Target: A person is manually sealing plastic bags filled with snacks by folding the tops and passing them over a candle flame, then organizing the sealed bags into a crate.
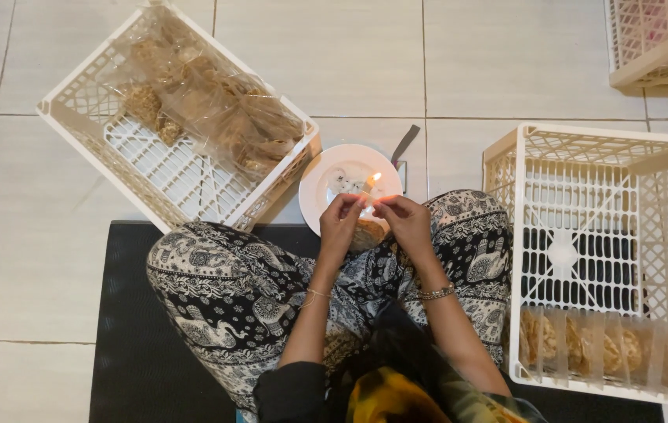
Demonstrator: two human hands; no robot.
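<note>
- Snack packet (pixel 368 232): clear plastic with a round, golden-brown cracker inside.
- Left hand (pixel 339 221) and right hand (pixel 406 219) pinch its top edge at a candle flame (pixel 374 179) over a white plate (pixel 326 184).

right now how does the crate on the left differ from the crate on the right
The left crate sits at an angle to the floor tiles; the right crate sits nearly square to them. The left crate holds a loose heap of clear snack bags; the right crate holds snack bags standing in a neat row along its near wall. Both are pale plastic lattice crates on the floor.
</note>
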